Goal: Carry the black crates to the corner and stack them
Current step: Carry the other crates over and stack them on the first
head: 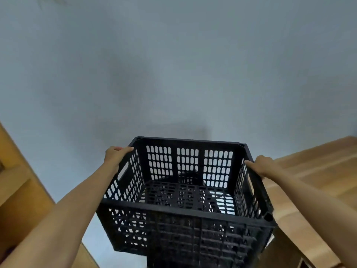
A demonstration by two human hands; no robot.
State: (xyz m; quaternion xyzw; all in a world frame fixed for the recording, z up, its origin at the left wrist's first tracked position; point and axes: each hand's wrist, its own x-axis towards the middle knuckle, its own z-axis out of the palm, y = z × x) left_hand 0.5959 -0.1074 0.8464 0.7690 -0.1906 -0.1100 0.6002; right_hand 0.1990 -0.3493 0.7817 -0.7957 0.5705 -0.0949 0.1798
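Observation:
A black slotted plastic crate (pixel 185 213) fills the lower middle of the head view, open side up and empty. My left hand (pixel 116 154) grips the top of its left wall near the far corner. My right hand (pixel 260 166) grips the rim of its right wall. Beneath it, dark slatted plastic of another black crate (pixel 193 258) shows at the bottom edge; whether the upper crate rests on it or hangs just above it, I cannot tell.
A plain pale blue-grey wall (pixel 173 64) stands straight ahead, close behind the crate. Brown cardboard boxes (pixel 318 180) rise on the right, touching or nearly touching the crate. A tan wooden unit (pixel 17 186) stands on the left.

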